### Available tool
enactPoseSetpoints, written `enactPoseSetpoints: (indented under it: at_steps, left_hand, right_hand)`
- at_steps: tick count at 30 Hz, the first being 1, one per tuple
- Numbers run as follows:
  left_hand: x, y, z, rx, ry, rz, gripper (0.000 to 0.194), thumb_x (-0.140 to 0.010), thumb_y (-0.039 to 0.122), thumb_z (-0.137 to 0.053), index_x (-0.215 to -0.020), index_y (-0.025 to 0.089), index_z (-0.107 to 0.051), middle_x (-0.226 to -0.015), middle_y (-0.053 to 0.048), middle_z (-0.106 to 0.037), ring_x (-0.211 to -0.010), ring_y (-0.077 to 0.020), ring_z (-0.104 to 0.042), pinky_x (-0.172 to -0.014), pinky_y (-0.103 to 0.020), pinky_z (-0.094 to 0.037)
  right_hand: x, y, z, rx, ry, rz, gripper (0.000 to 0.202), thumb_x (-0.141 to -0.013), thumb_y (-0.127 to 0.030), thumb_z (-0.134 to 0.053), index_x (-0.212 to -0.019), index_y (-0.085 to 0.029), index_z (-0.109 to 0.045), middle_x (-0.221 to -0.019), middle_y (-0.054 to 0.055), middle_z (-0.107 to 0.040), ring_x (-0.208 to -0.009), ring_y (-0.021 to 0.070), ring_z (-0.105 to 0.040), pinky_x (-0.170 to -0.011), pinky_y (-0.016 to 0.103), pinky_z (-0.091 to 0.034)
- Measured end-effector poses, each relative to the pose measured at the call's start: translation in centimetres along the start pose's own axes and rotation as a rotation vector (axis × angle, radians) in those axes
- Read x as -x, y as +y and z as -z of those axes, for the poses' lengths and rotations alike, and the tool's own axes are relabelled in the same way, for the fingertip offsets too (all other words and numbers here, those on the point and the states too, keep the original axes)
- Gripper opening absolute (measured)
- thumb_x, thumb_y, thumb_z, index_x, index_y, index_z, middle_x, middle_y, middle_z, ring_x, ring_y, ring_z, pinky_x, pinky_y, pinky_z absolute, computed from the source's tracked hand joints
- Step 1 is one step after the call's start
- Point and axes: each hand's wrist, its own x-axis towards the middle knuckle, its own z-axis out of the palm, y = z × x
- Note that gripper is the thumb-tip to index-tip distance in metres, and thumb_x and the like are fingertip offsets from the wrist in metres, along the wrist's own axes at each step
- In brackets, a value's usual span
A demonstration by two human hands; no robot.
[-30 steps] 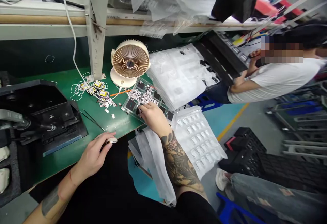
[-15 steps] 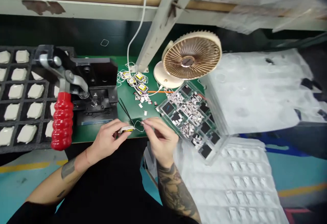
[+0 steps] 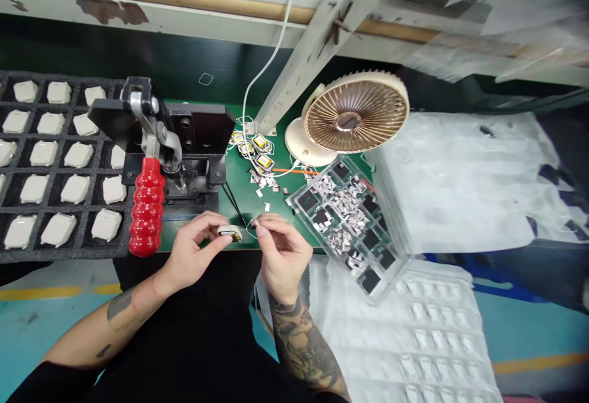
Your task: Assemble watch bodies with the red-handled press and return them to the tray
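Note:
Between thumb and fingers, my left hand (image 3: 196, 248) pinches a small white rounded-square casing (image 3: 229, 232) with yellow showing on one side. My right hand (image 3: 283, 253) is closed on a thin white ring-shaped gasket (image 3: 251, 227), held just to the right of the casing and apart from it. Black tweezers (image 3: 234, 203) lie on the green table (image 3: 216, 224) beyond my hands. Several casings with yellow parts (image 3: 264, 161) sit in a loose pile farther back, beside small white-and-dark pieces (image 3: 261, 180).
At left stands a toggle press with a red handle (image 3: 147, 207), before a black foam tray (image 3: 64, 203) of white casings. A beige fan (image 3: 356, 115) stands behind a clear compartment box (image 3: 301, 207). White plastic trays (image 3: 442, 329) lie at right, under a wrapped stack (image 3: 460, 182).
The view has shifted, so the bench appears farther right. The casing in my left hand has tilted, and my right hand has drawn the gasket slightly closer to it.

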Motion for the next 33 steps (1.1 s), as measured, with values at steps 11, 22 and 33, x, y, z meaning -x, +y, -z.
enactPoseSetpoints:
  at_steps: [11,22,33]
  left_hand:
    - [0.6,-0.1,-1.2,0.183,0.043,0.097,0.025,-0.097,0.039,-0.087,-0.105,0.018,-0.077,-0.094,-0.007,-0.081,-0.081,-0.0199,-0.080,-0.072,-0.028,-0.066]
    - [-0.6,-0.1,-1.1,0.050,0.038,0.039,0.026,-0.096,0.041,-0.088,-0.102,0.017,-0.081,-0.092,-0.006,-0.081,-0.079,-0.0156,-0.075,-0.072,-0.022,-0.062]
    - [0.1,-1.6,-3.3,-0.194,-0.123,0.065,0.038,-0.085,0.038,-0.096,-0.113,0.017,-0.082,-0.109,-0.008,-0.086,-0.093,-0.0198,-0.083,-0.089,-0.024,-0.068]
  right_hand:
    - [0.8,-0.1,-0.4,0.081,-0.139,0.060,0.018,-0.100,-0.018,-0.078,-0.109,-0.031,-0.085,-0.102,0.006,-0.080,-0.100,0.0249,-0.075,-0.091,0.045,-0.063]
    - [1.9,-0.3,1.0,0.314,-0.319,0.253,0.046,-0.103,-0.014,-0.071,-0.146,-0.028,-0.067,-0.130,0.012,-0.073,-0.120,0.0265,-0.074,-0.106,0.043,-0.066]
    - [10.1,-0.3,12.0,0.832,0.268,0.287,0.030,-0.104,-0.026,-0.071,-0.134,-0.024,-0.070,-0.123,0.011,-0.078,-0.115,0.0241,-0.077,-0.100,0.042,-0.067]
